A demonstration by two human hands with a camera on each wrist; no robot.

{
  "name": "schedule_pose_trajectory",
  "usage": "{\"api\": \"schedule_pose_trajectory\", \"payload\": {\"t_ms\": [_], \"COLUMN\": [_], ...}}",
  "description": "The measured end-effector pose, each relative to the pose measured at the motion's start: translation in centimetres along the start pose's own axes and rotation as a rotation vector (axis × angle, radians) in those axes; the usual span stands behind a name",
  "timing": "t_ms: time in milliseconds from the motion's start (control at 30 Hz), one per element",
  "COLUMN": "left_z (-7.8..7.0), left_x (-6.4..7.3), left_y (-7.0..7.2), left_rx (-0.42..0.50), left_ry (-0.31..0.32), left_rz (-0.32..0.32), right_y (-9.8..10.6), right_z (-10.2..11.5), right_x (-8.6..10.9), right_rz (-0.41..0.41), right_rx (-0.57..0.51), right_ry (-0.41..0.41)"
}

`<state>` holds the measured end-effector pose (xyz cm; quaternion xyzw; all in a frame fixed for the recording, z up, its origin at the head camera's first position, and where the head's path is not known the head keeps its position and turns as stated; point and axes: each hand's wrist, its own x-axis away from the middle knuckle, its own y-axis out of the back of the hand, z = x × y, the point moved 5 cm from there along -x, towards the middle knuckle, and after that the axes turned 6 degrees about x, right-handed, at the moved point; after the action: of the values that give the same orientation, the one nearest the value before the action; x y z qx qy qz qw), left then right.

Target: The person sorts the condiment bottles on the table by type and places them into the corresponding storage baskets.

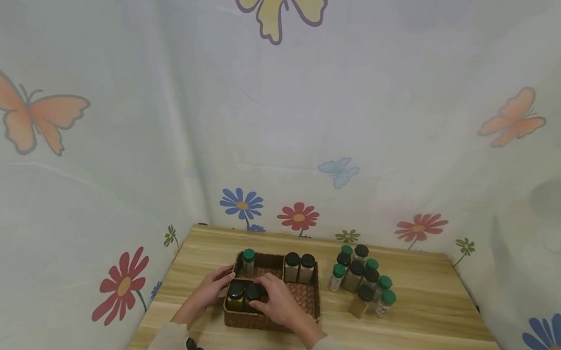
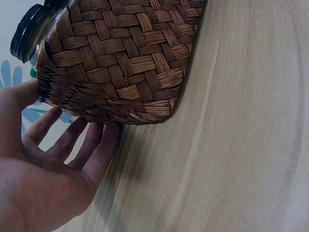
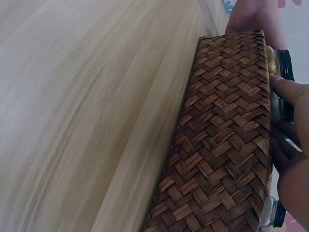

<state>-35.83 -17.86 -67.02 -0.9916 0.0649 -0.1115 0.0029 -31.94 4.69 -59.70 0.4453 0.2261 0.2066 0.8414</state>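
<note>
Now, right hand [image 1: 278, 301]: thumb and fingers pinch a black-lidded spice jar [image 1: 254, 290] standing in the front left compartment of a divided woven basket [image 1: 274, 323], as I watch from afar.
Left hand [image 1: 210, 288]: fingers slightly spread, tips against the basket's left end; I read it as a brace.
Golden jar [image 1: 236, 289]: also black-lidded, just left of the pinched one.
Green-capped jar [image 1: 248, 261]: alone in the back left compartment.
Black-lidded pair [image 1: 292, 265]: at the back of the right compartment, bare weave before it.
Clustered jars [image 1: 371, 277]: green and black caps, on the wooden table [image 1: 433, 328] right of the basket, apart from it.
Pinched jar: its base is hidden from me; I would keep it upright, spare its neighbour a knock, steady the basket, and loosen the fingers only once it sits flat.
</note>
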Motion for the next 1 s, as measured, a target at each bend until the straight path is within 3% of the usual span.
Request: {"api": "schedule_pose_trajectory", "payload": {"t_ms": [600, 867, 1000], "left_z": [0.3, 0.3, 0.4], "left_x": [-0.2, -0.3, -0.4], "left_y": [-0.1, -0.2, -0.1], "left_rx": [0.005, 0.022, 0.033], "left_ry": [-0.014, -0.016, -0.022], "left_rz": [0.0, 0.011, 0.007], "right_y": [0.1, 3.4, 5.8], "right_z": [0.1, -0.4, -1.6], "right_x": [0.4, 1.4, 2.6], "right_rz": [0.02, 0.005, -0.068], "right_rx": [0.07, 0.004, -0.017], "right_ry": [-0.041, -0.069, -0.06]}}
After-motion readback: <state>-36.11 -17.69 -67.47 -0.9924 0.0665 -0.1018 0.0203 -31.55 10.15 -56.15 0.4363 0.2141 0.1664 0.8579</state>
